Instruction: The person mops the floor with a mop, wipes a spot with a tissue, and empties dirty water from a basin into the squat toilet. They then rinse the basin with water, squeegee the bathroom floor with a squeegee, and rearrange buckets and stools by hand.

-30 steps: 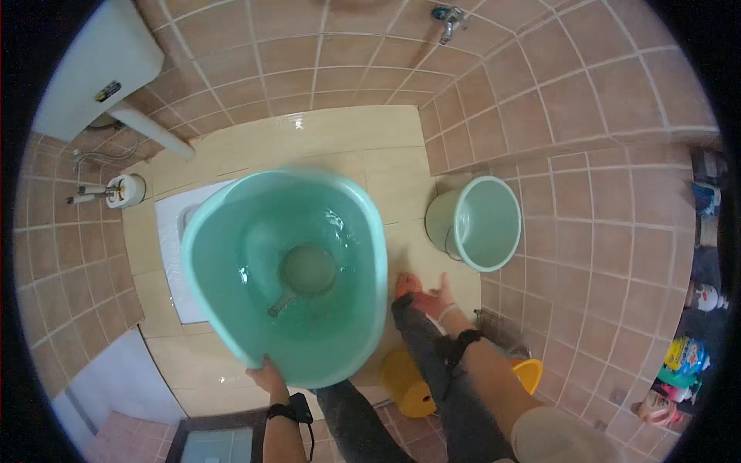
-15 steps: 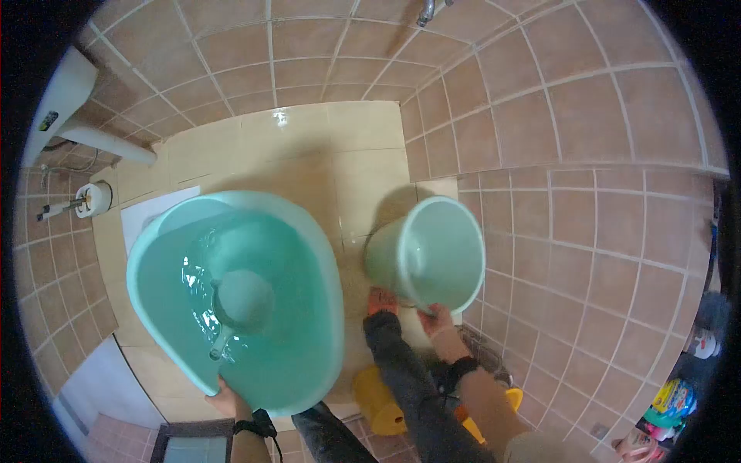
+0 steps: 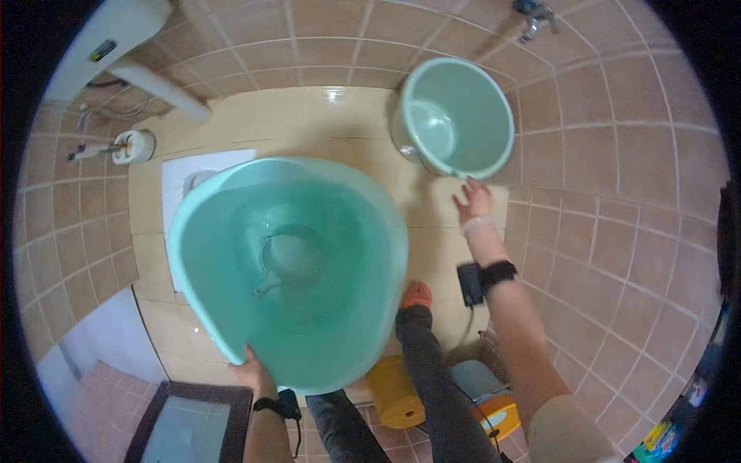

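Observation:
A large teal plastic tub (image 3: 369, 324) takes up the middle of the view, with water inside. A round dipper (image 3: 292, 256) with a short handle lies in that water. My left hand (image 3: 253, 372) grips the tub's near-left rim, thumb over the edge and the other fingers mostly hidden. At the far right corner a pale green bucket (image 3: 457, 108) stands on the floor. Just in front of its near rim is my right hand (image 3: 475, 202), fingers spread and holding nothing. Whether a fingertip still touches the bucket is hard to tell.
A metal tap (image 3: 534, 19) sticks out of the wall above the bucket. A white floor fixture (image 3: 220, 160) lies partly under the tub. Near my legs are a yellow cylindrical stool (image 3: 397, 397) and an orange-and-grey item (image 3: 494, 413). Tiled walls enclose the floor.
The bucket has gone from beside my right foot to the far corner below the tap. My right hand has let go of its rim. My left hand stays on the tub, and the view has shifted.

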`<state>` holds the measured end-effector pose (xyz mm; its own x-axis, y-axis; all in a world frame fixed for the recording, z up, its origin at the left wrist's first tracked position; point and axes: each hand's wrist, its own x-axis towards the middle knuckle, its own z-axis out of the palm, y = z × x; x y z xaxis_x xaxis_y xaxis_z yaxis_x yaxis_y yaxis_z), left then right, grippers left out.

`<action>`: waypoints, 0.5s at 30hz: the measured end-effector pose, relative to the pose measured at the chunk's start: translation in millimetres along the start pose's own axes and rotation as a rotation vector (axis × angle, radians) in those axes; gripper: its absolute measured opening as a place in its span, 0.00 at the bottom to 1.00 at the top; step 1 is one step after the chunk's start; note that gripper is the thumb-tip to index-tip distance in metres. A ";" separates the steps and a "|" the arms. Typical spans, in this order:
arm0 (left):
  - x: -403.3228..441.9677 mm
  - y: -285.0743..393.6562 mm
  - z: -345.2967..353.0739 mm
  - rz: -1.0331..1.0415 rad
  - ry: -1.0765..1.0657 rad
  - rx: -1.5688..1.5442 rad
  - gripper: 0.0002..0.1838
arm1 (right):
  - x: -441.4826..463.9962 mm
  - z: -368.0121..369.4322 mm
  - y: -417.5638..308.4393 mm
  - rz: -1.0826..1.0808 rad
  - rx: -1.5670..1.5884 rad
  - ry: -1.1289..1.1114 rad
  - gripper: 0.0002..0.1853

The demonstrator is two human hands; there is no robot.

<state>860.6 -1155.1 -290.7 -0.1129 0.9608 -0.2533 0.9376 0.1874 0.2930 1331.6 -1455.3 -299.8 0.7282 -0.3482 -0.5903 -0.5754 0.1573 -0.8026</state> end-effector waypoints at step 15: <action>9.4 13.7 -16.1 -0.177 -0.087 -0.085 0.23 | -295.0 86.6 332.4 0.830 -0.168 -0.352 0.43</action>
<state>867.2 -1140.2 -274.3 -0.2413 0.8906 -0.3855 0.8742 0.3719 0.3121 957.7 -1220.3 -399.9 0.1122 0.1228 -0.9861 -0.9912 0.0846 -0.1022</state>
